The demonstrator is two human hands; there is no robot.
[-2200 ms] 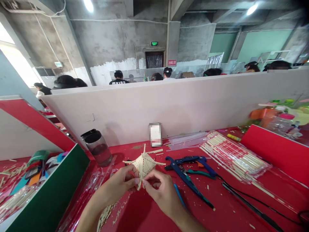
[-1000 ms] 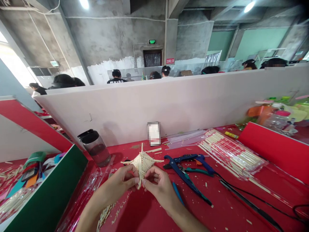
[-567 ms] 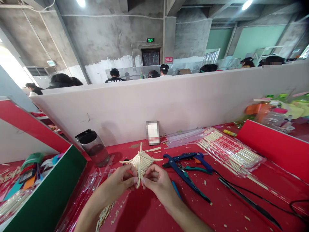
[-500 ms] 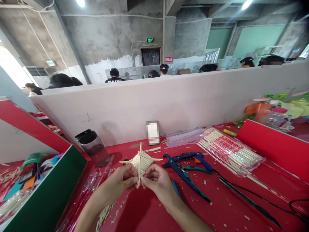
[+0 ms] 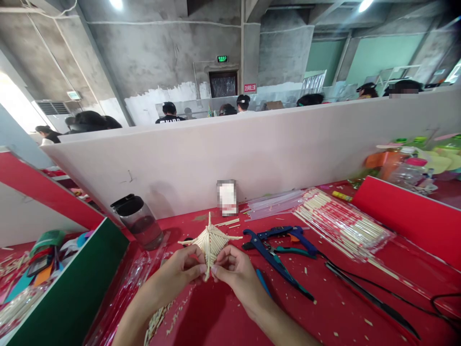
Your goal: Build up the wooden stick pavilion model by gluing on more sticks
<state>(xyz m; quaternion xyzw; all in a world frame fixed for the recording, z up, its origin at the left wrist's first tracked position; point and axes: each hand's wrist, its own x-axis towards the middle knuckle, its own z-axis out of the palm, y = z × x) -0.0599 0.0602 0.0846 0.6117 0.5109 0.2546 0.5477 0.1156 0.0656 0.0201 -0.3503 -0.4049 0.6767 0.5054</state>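
Between my two hands is a pale pointed piece built from wooden sticks (image 5: 212,239), with sloping ribbed faces and thin stick ends jutting out at its corners. My left hand (image 5: 188,266) pinches its near corner from the left, thumb and fingers closed. From the right, my right hand (image 5: 232,266) grips the same corner, its thumb close to the left one. One stick end points down toward me between the thumbs. The undersides of the piece and some fingertips are hidden.
Right of my hands lie blue-handled cutters (image 5: 275,262) and a glue gun (image 5: 302,240) with a black cable. Bagged chopsticks (image 5: 345,223) are beyond them. A dark-lidded bottle (image 5: 139,223) stands left, near a green divider (image 5: 72,288). A white partition (image 5: 252,149) runs behind; people sit past it.
Both hands keep their grip on the stick piece, which stays in nearly the same place. The whole view has shifted very slightly.
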